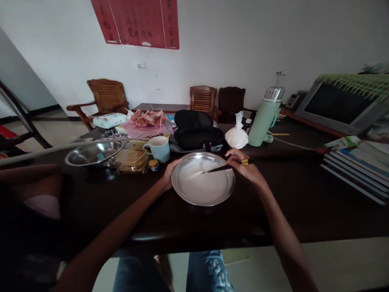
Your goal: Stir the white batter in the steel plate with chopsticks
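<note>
A shallow steel bowl (203, 202) stands on the dark table in front of me, holding a whitish, smooth-looking mixture (203, 186). My left hand (170, 174) grips its left rim, thumb on the edge. In my right hand (241, 163), over the right rim, are black chopsticks (217, 168); they slant down to the left with their pale tips in the mixture. Whether the tips are coated or just light-coloured is hard to tell. Yellow bands circle a finger of this hand. Just beyond it sits a tied clear bag of white powder (237, 137).
Behind the bowl are a black bag (197, 132), a light blue mug (159, 149), a small jar (153, 165) and a green thermos (263, 121). Left lie an empty steel basin (94, 156) and wrapped food (132, 160); a person's arm (33, 178) rests there. Books (358, 170) are stacked right.
</note>
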The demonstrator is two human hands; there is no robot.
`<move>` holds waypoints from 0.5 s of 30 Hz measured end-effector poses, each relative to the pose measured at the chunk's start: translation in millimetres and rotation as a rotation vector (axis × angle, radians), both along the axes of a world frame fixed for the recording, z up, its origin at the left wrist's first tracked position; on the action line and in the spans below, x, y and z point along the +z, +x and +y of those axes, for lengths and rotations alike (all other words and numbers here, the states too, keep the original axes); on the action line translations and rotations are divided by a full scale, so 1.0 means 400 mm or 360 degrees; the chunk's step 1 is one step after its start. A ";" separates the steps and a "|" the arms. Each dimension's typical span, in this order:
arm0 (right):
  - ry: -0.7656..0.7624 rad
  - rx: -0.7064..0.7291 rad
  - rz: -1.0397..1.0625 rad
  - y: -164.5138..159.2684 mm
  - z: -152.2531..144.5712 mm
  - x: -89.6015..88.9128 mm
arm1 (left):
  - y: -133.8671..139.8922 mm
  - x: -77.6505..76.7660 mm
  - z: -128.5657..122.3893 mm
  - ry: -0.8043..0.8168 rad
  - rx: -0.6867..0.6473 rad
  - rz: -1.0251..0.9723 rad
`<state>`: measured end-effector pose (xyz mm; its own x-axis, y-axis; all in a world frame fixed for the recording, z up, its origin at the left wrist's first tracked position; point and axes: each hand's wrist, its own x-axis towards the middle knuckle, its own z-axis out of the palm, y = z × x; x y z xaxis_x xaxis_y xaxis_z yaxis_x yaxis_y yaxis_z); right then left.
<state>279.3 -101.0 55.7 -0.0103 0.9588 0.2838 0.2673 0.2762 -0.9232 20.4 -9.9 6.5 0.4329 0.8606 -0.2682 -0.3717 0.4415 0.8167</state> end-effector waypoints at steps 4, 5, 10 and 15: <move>-0.0082 0.0084 0.0125 0.010 0.003 0.000 | 0.005 0.015 -0.008 -0.0022 -0.0015 0.0053; -0.0130 0.0171 0.0142 0.004 0.004 -0.001 | 0.006 0.018 -0.009 -0.0031 0.0008 0.0067; -0.0037 0.0071 0.0077 0.006 0.008 -0.002 | 0.006 0.013 -0.005 -0.0033 0.0018 0.0027; -0.0154 0.0152 0.0155 0.029 -0.001 0.007 | 0.002 -0.009 0.009 0.0015 -0.0016 0.0023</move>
<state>290.7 -101.5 58.6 -0.0798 0.9777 0.1942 0.1520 0.2045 -0.9670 21.1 -6.4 2.8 0.4379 0.8587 -0.2662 -0.3554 0.4373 0.8261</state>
